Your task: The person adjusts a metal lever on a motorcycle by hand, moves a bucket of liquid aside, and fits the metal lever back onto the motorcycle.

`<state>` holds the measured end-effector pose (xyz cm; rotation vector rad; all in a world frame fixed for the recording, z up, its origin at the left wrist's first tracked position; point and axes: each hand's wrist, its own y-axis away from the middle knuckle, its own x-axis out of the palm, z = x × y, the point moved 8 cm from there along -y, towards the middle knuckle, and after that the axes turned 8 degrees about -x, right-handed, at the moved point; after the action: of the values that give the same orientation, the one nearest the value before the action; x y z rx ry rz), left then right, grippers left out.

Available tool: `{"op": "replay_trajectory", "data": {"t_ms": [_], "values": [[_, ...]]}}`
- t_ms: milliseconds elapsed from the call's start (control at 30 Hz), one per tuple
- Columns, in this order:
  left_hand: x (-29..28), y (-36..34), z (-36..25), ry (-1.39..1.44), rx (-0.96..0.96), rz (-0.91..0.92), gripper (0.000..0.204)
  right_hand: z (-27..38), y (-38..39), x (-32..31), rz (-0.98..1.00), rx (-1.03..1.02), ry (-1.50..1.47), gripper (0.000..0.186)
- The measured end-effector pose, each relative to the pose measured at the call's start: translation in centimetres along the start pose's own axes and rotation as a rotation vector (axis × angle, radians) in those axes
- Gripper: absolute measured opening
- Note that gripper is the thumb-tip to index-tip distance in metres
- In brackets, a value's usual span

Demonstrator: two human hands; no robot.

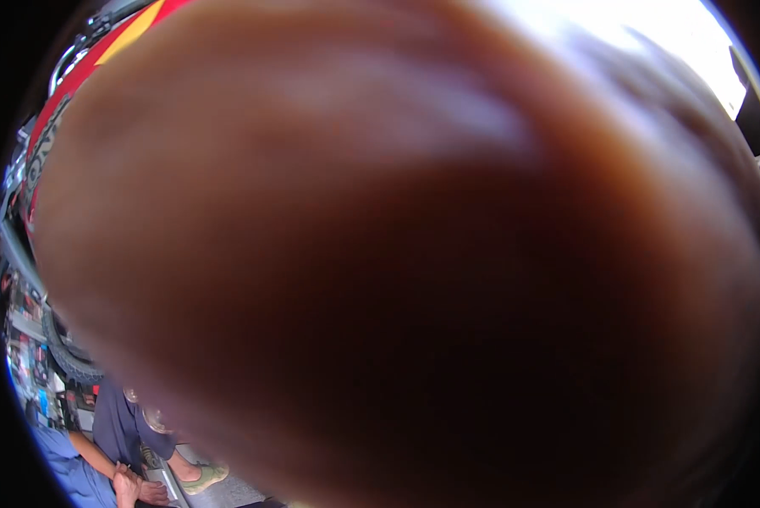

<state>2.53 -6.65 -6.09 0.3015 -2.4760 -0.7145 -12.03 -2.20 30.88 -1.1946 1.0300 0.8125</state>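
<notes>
A blurred brown shape (228,254), which looks like a hand held right against the lens, covers most of the head view. Its fingers are smeared beyond reading, and whether it is my left or my right hand cannot be told. No held object can be made out. Whatever lies behind this shape is hidden.
At lower left, someone in a blue top (67,461) and dark trousers has hands (130,487) together, near a foot in a green slipper (204,479). Above are a black tyre (74,362), shelved goods (29,360) and a red and yellow panel (130,35).
</notes>
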Motion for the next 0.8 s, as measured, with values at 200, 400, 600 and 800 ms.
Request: {"op": "replay_trajectory", "data": {"t_ms": [200, 400, 600, 800], "values": [[1.1, -2.0, -1.3, 0.102, 0.075, 0.106, 0.068, -1.2, -0.1, -2.3, -0.044, 0.024, 0.035, 0.022], [-1.2, 0.5, -3.5, -0.227, 0.038, -0.109, 0.069, -3.6, -0.5, -2.0, -0.155, 0.105, -0.007, 0.024], [2.9, 2.1, -3.4, -0.308, 0.073, -0.176, 0.073, -4.4, 1.8, -1.5, -0.139, 0.204, -0.026, 0.024], [3.0, 2.2, -3.0, -0.295, 0.098, -0.147, 0.076, -5.3, 4.0, 0.1, -0.114, 0.281, -0.096, 0.024]]}}
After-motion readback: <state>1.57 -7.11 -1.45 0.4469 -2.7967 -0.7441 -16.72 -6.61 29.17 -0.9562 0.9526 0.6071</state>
